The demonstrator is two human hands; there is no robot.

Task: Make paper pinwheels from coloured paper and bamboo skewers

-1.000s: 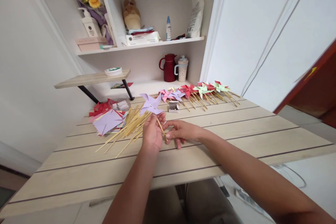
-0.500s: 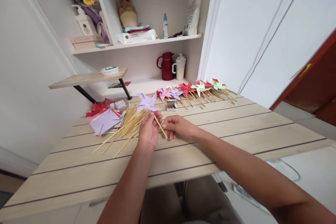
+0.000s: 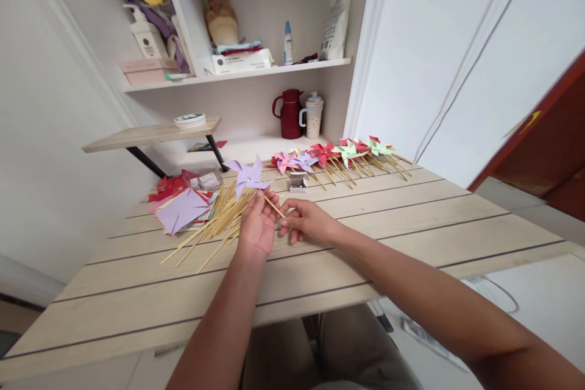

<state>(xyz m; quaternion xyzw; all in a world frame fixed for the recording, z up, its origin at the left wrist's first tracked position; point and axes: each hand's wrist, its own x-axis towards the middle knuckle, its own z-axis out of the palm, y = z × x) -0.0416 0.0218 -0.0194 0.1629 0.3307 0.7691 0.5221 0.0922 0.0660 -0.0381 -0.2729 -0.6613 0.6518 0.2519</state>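
Observation:
A lilac paper pinwheel (image 3: 249,178) on a thin wooden stick is held above the table between both hands. My left hand (image 3: 258,220) is closed on it, thumb and fingers gripping the stick just below the paper vanes. The fingers of my right hand (image 3: 304,220) pinch the stick's lower end. Beneath and left of my left hand lies a loose pile of bare wooden sticks (image 3: 214,222). Beyond my right hand stands a small open box (image 3: 298,182) with small dark metallic pieces inside.
Cut lilac paper squares (image 3: 183,210) and red paper pieces (image 3: 171,184) lie at the left. Several finished pinwheels (image 3: 348,152) rest along the table's back edge. A small raised shelf (image 3: 150,135), a dark red jug (image 3: 290,114) and a lidded cup (image 3: 314,116) stand behind.
The pinwheel has tilted and shifted slightly left. My right fingers, beside the stick before, now grip its lower end.

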